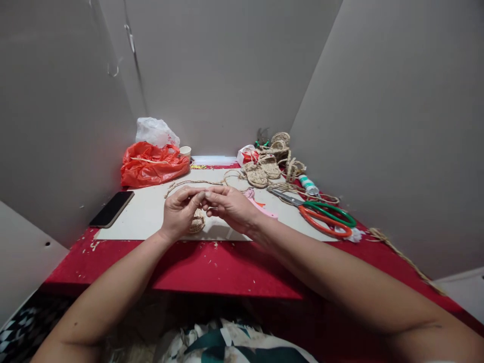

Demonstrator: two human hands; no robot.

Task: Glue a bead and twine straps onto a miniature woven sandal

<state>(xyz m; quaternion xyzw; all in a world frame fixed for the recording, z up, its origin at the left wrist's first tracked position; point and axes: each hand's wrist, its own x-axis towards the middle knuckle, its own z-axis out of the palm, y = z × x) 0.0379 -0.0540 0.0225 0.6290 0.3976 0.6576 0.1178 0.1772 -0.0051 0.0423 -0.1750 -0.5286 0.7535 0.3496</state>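
My left hand point(180, 210) and my right hand point(231, 205) meet over the white board point(147, 212), fingertips pinched together on a strand of jute cord point(196, 182). A small woven jute piece point(197, 223) hangs just under my left hand, partly hidden by the fingers. The cord trails back over the board toward a heap of jute at the far right.
A black phone point(112, 208) lies at the board's left edge. Scissors with green and orange handles point(325, 216) lie on the right. Small woven jute sandals point(261, 171), a glue tube point(308, 185), an orange plastic bag point(153, 164) and a cup point(185, 150) stand at the back. Grey walls close in on both sides.
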